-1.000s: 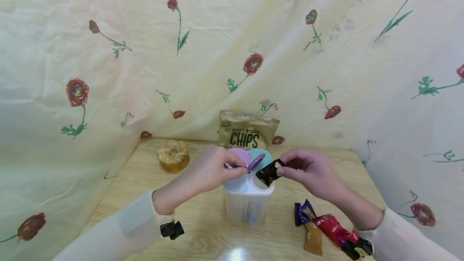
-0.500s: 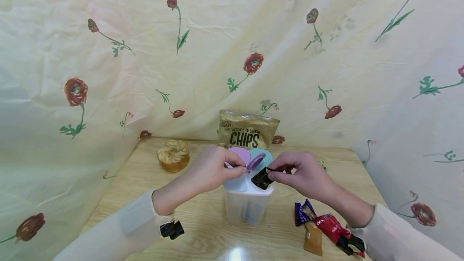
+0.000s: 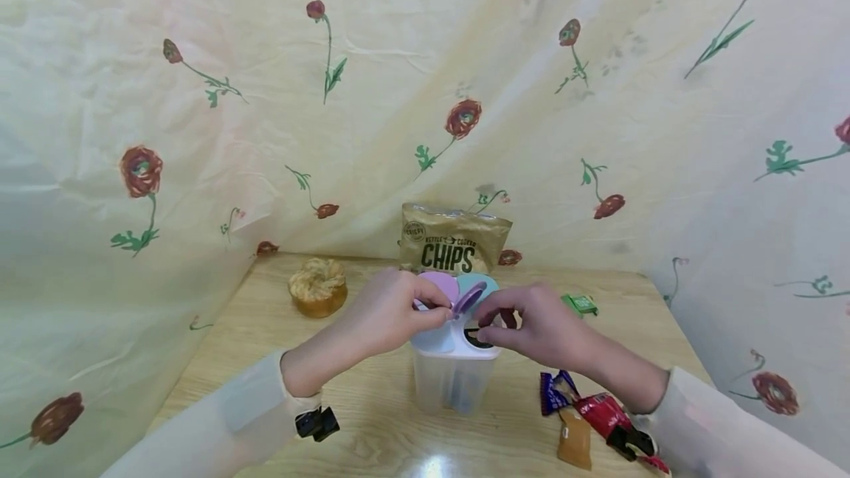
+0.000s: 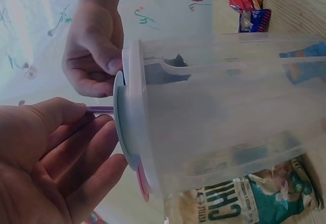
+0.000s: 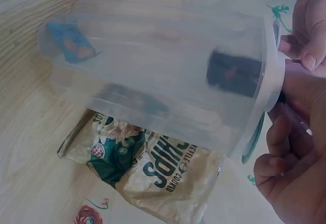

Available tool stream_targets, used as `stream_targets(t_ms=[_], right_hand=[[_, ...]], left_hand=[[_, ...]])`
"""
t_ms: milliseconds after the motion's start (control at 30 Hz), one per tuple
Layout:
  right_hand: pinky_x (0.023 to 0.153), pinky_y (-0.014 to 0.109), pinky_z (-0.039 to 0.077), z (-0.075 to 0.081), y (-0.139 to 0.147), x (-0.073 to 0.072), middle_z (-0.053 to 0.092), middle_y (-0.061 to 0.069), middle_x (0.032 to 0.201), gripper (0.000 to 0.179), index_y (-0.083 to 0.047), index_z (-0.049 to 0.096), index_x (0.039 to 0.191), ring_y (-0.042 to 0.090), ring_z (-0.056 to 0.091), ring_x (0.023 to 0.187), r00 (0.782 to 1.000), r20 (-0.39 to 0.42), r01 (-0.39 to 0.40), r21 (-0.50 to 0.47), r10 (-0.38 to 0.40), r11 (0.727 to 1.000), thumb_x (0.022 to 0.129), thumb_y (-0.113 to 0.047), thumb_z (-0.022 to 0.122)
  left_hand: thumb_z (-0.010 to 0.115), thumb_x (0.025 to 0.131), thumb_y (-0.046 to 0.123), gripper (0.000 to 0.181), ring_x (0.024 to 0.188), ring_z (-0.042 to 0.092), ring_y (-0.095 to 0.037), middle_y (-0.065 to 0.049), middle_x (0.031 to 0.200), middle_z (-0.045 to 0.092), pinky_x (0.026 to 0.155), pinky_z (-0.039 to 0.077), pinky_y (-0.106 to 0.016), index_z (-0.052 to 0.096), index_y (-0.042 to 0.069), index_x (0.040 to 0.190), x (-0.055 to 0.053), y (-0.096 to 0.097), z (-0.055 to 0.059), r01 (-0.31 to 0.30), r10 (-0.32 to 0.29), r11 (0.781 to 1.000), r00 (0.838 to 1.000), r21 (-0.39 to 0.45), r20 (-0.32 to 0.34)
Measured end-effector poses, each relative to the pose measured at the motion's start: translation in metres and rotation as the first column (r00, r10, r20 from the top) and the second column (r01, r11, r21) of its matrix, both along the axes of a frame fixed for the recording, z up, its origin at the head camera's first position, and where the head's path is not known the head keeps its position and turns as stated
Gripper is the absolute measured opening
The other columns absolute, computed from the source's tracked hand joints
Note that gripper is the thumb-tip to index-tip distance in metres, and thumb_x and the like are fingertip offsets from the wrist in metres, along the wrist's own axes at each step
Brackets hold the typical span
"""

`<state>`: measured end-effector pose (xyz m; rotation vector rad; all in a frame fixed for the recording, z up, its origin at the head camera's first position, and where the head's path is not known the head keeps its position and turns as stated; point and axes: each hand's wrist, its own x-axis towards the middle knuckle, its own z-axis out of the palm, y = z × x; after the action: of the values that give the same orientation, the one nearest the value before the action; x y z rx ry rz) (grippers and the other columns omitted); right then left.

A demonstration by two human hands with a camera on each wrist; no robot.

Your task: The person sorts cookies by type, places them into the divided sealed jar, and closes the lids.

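Note:
A clear plastic container (image 3: 438, 382) with a white top and coloured round lids stands mid-table. Between thumb and forefinger, my left hand (image 3: 398, 308) pinches the raised purple lid (image 3: 470, 299). My right hand (image 3: 531, 323) is at the round opening, its fingertips on the end of a black packet (image 5: 234, 74). Most of that packet hangs inside the container's upper part, seen through the wall in the right wrist view. A blue packet (image 5: 71, 42) lies at the container's bottom.
Behind the container stands a gold chips bag (image 3: 454, 238). A bread roll (image 3: 318, 287) sits at back left. Right of the container lie a green packet (image 3: 581, 305), a purple wrapper (image 3: 554, 392), an orange-brown packet (image 3: 574, 439) and a red packet (image 3: 603, 413).
My right hand has moved left and lowered the black packet from above the opening into the container. The green packet has come into view behind the right hand. The left hand stays put.

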<state>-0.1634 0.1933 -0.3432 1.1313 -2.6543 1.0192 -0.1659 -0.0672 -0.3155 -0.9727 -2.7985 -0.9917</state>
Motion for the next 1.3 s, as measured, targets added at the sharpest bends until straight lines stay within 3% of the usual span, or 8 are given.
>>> stream_targets(t_ms=[233, 567, 767, 1033, 1300], right_hand=[[0.054, 0.023, 0.047, 0.002, 0.001, 0.001, 0.073, -0.018, 0.086, 0.015, -0.026, 0.079, 0.094, 0.001, 0.053, 0.058, 1.0, 0.002, 0.0, 0.015, 0.0, 1.0, 0.09, -0.012, 0.078], [0.052, 0.022, 0.046, 0.006, -0.004, 0.003, 0.074, -0.016, 0.088, 0.011, -0.027, 0.081, 0.095, 0.001, 0.05, 0.052, 0.999, 0.039, -0.008, 0.155, 0.002, 0.988, 0.093, -0.018, 0.077], [0.057, 0.023, 0.049, 0.007, 0.003, 0.003, 0.073, -0.014, 0.09, 0.008, -0.024, 0.08, 0.1, -0.001, 0.054, 0.06, 1.0, 0.02, -0.011, 0.103, 0.009, 0.995, 0.095, -0.018, 0.075], [0.062, 0.026, 0.051, 0.009, 0.037, 0.005, 0.074, -0.013, 0.094, 0.01, -0.028, 0.077, 0.102, 0.004, 0.062, 0.076, 0.995, -0.006, 0.102, -0.004, -0.102, 0.995, 0.095, -0.02, 0.075], [0.064, 0.025, 0.053, -0.005, 0.07, 0.009, 0.072, -0.016, 0.092, 0.01, -0.024, 0.076, 0.105, 0.002, 0.061, 0.076, 0.98, 0.06, 0.183, 0.096, -0.189, 0.978, 0.095, -0.02, 0.075]], left_hand=[[0.074, 0.092, 0.022, 0.01, 0.067, 0.057, -0.002, 0.018, 0.082, 0.075, 0.058, 0.044, -0.021, 0.084, 0.023, 0.09, 0.0, 0.001, 0.0, 0.011, -0.01, 1.0, 1.0, 0.014, -0.018], [0.074, 0.092, 0.021, 0.01, 0.067, 0.056, -0.002, 0.018, 0.082, 0.075, 0.058, 0.043, -0.021, 0.083, 0.024, 0.09, 0.002, 0.002, 0.002, 0.009, -0.009, 1.0, 1.0, 0.012, -0.025], [0.074, 0.092, 0.023, 0.009, 0.067, 0.057, -0.003, 0.018, 0.082, 0.075, 0.058, 0.044, -0.021, 0.083, 0.025, 0.089, 0.002, 0.003, 0.001, -0.002, 0.002, 1.0, 1.0, 0.006, -0.023], [0.075, 0.092, 0.024, 0.008, 0.07, 0.059, -0.001, 0.016, 0.085, 0.076, 0.062, 0.047, -0.022, 0.083, 0.025, 0.092, 0.002, 0.003, 0.0, -0.011, 0.011, 1.0, 1.0, 0.005, -0.026], [0.076, 0.092, 0.025, 0.008, 0.069, 0.058, -0.002, 0.016, 0.085, 0.076, 0.06, 0.045, -0.022, 0.083, 0.025, 0.093, 0.002, 0.004, -0.002, -0.014, 0.014, 1.0, 1.0, -0.011, -0.013]])
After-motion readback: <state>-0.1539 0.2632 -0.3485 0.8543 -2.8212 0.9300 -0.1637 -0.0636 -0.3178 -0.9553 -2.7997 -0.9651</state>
